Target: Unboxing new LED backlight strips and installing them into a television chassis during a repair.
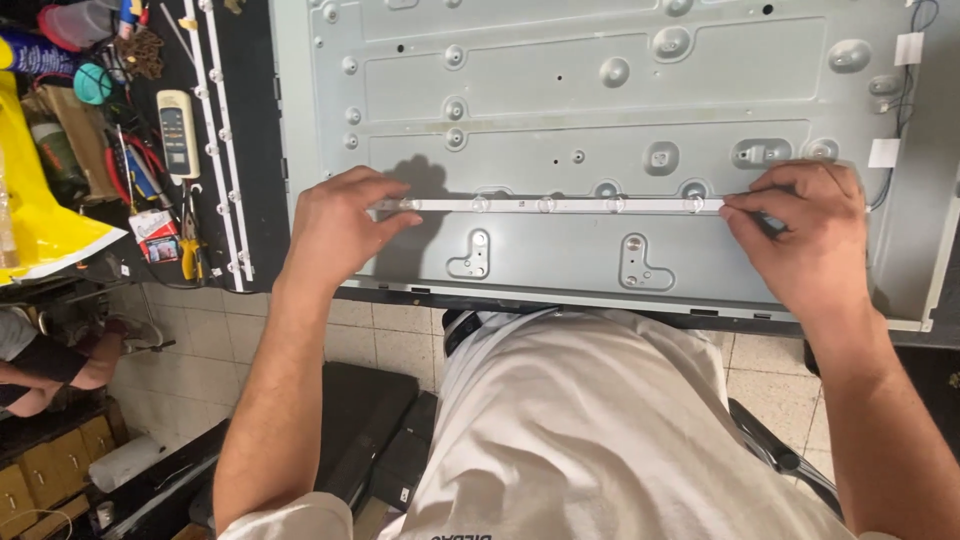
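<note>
Person, head view: white short-sleeved T-shirt [600,430] w/ small dark print at lower hem; forearms bare; left hand [335,225] & right hand [810,235] bare, no gloves, rings or watch.

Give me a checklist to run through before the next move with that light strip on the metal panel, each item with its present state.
1. Left hand on the left end of the white light strip: ok.
2. Right hand on its right end: ok.
3. Strip level across the grey metal panel: ok.
4. Strip seated flat: cannot tell.
5. Spare strips lying clear on the left: ok.
6. Black wires at the right edge away from the strip: ok.
</note>
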